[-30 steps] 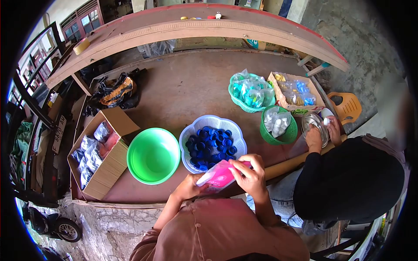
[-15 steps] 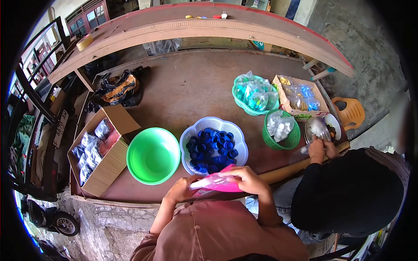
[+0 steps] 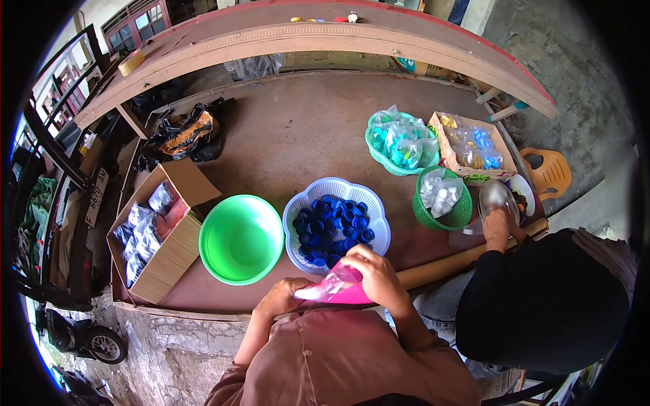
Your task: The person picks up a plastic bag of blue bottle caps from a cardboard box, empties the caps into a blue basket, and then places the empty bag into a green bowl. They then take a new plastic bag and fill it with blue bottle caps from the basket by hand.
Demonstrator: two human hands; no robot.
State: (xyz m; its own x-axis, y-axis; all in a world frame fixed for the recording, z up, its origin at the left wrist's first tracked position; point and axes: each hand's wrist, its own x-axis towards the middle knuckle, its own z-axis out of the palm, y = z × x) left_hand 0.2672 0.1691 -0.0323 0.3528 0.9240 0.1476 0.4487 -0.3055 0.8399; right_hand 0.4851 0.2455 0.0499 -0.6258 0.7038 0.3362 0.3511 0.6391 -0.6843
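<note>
Since a second ago the pink bag [image 3: 332,291] has sunk lower, toward the body, and the right hand [image 3: 378,276] has slid over its top edge. The bag is a thin, translucent pink plastic pouch, nearly flat and crumpled at the mouth. It spans both hands at the near edge of the counter [image 3: 298,135]: the left hand [image 3: 281,296] curls closed around its left end, and the right pinches its upper edge. Just beyond the right hand stands the white basket [image 3: 336,184] of blue caps [image 3: 332,220].
</note>
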